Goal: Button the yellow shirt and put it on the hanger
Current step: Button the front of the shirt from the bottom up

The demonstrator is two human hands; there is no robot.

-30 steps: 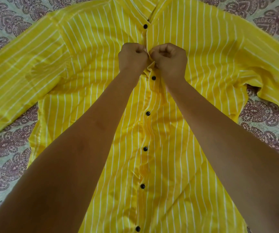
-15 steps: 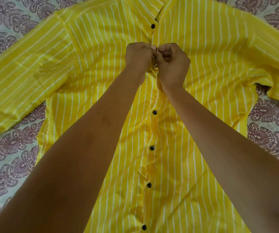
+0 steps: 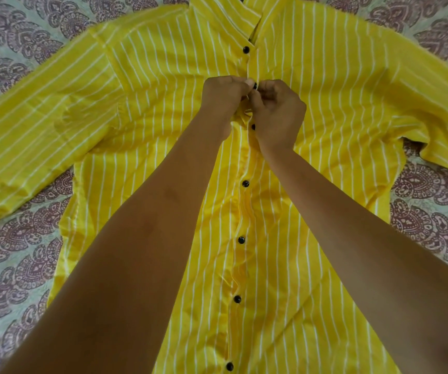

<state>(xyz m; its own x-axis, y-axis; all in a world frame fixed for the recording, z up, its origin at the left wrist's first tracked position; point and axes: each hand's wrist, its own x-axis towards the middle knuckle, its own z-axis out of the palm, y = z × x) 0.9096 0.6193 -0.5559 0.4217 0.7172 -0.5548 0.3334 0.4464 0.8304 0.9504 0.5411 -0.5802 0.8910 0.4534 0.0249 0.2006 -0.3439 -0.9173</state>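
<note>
Five buttons (image 3: 245, 183) below your hands look fastened on the yellow shirt (image 3: 325, 103), spread flat on the bed (image 3: 15, 252) at frame centre; your left hand (image 3: 222, 98) and right hand (image 3: 276, 114) both pinch its placket (image 3: 248, 74) at another button (image 3: 255, 86), with no hanger in sight.

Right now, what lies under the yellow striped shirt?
A pale cloth with purple paisley print shows around the yellow striped shirt and passes under its edges. Anything else beneath is covered by the fabric.

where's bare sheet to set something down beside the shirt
Bare bedsheet: lower left, between sleeve and side of the yellow shirt, lower right under the other sleeve, and in both top corners. Crowded: the middle, where left hand and right hand pinch the placket.
</note>
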